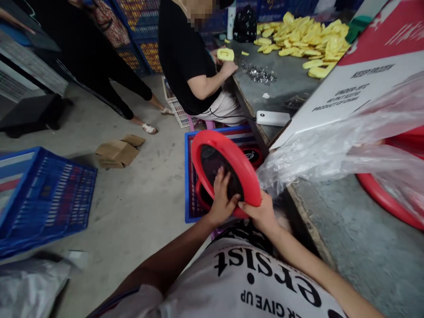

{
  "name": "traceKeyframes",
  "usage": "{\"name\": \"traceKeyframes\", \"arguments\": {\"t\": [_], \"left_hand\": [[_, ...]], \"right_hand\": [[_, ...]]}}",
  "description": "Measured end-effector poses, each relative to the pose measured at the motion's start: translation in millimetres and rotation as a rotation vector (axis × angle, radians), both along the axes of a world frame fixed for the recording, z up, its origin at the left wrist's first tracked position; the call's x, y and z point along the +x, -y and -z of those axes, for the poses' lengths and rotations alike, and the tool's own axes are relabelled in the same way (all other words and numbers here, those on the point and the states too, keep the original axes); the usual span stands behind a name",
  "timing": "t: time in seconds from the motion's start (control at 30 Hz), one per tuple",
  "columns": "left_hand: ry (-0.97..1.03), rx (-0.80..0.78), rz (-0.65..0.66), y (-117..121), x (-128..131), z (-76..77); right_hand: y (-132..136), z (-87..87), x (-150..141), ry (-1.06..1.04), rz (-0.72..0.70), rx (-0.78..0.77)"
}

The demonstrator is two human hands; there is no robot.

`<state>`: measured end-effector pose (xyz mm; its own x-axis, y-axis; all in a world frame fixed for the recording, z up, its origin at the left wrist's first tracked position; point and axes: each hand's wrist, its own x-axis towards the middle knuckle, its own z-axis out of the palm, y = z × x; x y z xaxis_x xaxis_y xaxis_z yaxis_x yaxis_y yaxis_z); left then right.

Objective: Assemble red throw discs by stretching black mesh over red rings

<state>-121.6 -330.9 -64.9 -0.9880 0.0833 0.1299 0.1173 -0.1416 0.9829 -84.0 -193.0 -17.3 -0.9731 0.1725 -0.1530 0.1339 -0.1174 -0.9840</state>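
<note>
Tilted in front of me is a round disc with a thick red rim and a dark centre (228,154). My left hand (223,198) lies against the dark centre, fingers stretched and spread. The lower right of the rim is pinched by my right hand (263,212), its thumb on the near side; the other fingers are mostly hidden behind it. Under the disc stands a blue crate (188,190) with more red-rimmed discs (250,155) inside.
To the right is a grey worktop (311,212) with a printed carton (347,88), clear plastic (298,154), a white power bank (273,118) and yellow pieces (298,37). A seated person (188,57) holds a yellow piece. Another blue crate (49,194) and flattened cardboard (117,152) are left.
</note>
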Motion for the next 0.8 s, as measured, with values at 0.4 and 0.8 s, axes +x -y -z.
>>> {"name": "traceKeyframes", "arguments": {"t": [0.4,0.8], "left_hand": [[-0.344,-0.420,0.342,37.8,15.5,-35.1],[-0.294,-0.357,0.092,57.9,21.4,-115.1]], "right_hand": [[-20.2,-25.5,-4.7,0.051,0.202,-0.417],[-52.7,-80.6,1.0,-0.481,0.142,0.453]]}}
